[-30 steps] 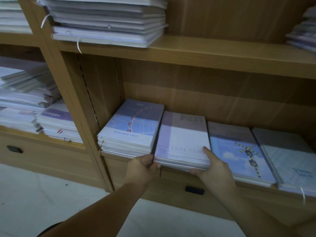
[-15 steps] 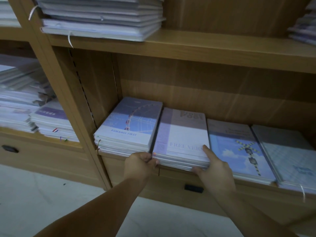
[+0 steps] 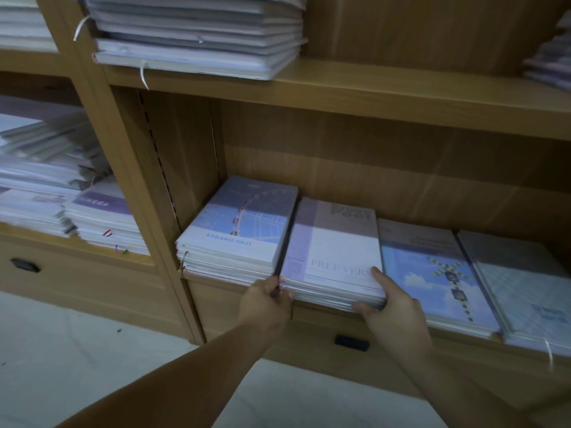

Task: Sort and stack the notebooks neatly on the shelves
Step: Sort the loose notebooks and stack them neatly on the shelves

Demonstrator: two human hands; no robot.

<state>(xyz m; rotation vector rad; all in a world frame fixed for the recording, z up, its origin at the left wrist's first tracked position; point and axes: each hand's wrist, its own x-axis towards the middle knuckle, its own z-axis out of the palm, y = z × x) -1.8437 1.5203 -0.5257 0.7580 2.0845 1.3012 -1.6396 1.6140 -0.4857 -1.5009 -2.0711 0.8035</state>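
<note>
Gripping Free Verse stack (image 3: 333,251) at front corners with left hand (image 3: 268,301) and right hand (image 3: 398,315). Neighbour stacks (image 3: 238,225) just beside; room above.

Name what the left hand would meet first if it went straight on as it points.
Probably the Free Verse stack: the left hand pinches its front left corner, though the gap beside it lies close.
</note>
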